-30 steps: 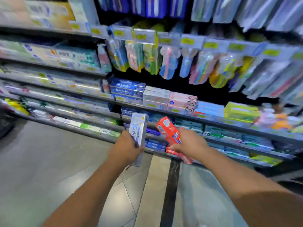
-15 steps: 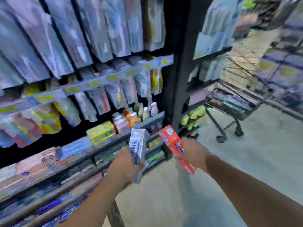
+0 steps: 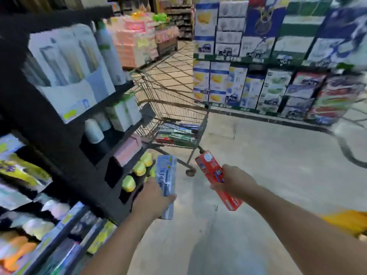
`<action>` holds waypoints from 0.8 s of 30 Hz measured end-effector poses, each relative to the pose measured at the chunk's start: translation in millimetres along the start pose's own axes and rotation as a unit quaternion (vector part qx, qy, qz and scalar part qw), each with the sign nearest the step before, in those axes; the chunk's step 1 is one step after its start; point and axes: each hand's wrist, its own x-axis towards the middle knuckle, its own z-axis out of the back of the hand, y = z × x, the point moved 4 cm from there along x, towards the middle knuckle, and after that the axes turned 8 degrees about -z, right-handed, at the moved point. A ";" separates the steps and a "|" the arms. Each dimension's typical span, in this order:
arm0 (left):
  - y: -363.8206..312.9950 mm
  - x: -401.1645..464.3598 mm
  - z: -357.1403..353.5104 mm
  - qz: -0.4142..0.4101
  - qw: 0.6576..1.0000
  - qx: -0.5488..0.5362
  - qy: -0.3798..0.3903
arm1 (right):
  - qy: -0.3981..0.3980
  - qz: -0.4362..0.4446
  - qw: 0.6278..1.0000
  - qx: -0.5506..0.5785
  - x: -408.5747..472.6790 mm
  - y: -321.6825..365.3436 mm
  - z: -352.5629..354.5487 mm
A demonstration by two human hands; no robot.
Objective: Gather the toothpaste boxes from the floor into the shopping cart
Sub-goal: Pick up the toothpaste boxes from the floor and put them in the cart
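Ahead, the left hand [image 3: 153,197] has its grip curled round a pale blue toothpaste box [image 3: 166,183] and the right hand [image 3: 234,181] grips a red toothpaste box [image 3: 214,175], both held above the floor [image 3: 268,155] near the wire shopping cart [image 3: 174,108], which holds more boxes.

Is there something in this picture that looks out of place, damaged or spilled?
Nothing stands out. The left hand holds a blue-white toothpaste box, the right hand a red one; both look intact. The shopping cart stands upright with boxes inside. The picture is blurred.
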 end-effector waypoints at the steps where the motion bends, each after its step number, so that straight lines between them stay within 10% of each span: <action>1: -9.4 20.4 -6.4 -0.010 1.000 0.002 0.009 | 0.000 -0.012 1.000 0.002 15.7 -7.9 3.1; 24: -131.0 487.3 -11.6 -0.070 0.993 -0.006 0.098 | 0.016 -0.133 0.991 0.028 428.5 19.8 124.6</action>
